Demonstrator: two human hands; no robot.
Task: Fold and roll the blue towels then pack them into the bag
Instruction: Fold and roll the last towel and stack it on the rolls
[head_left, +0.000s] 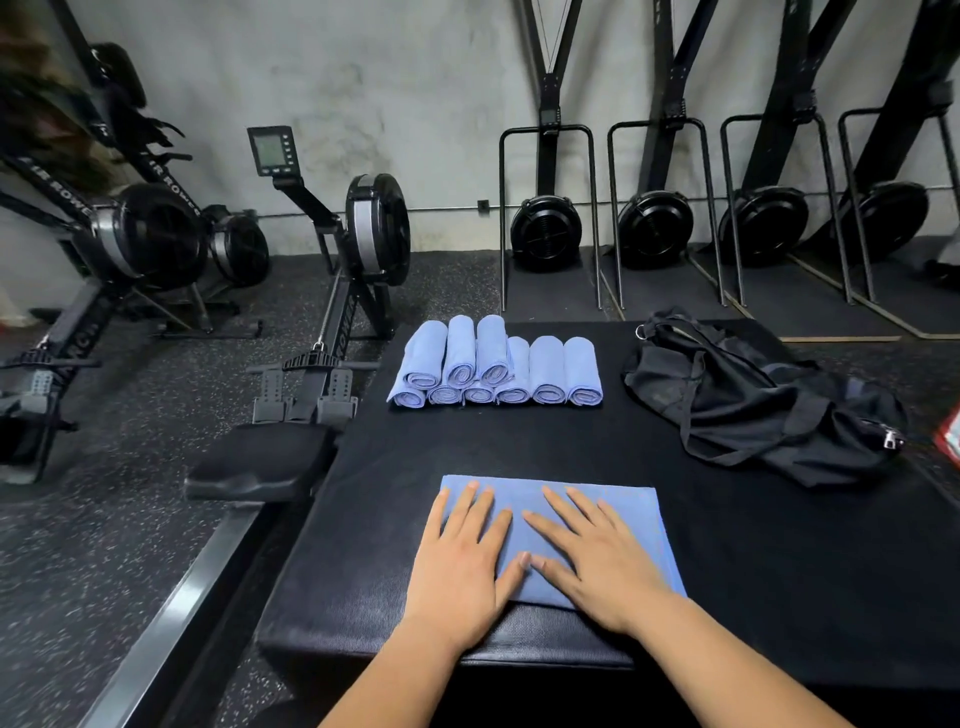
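A folded blue towel (631, 519) lies flat near the front edge of the black padded platform (519, 441). My left hand (462, 566) presses flat on its left part, fingers straight and spread. My right hand (597, 556) presses flat on its middle, fingers straight too, the two thumbs nearly touching. Farther back on the platform sits a stack of several rolled blue towels (493, 371), in two layers with their spiral ends facing me. A crumpled black bag (753, 405) lies at the right of the platform, its zipper pull at the right end.
A rowing machine (322, 322) stands close to the platform's left side, its seat beside the left edge. More rowers (130, 234) fill the left floor. Black ski machines (660, 228) line the far wall. A red and white object (950, 436) shows at the right border.
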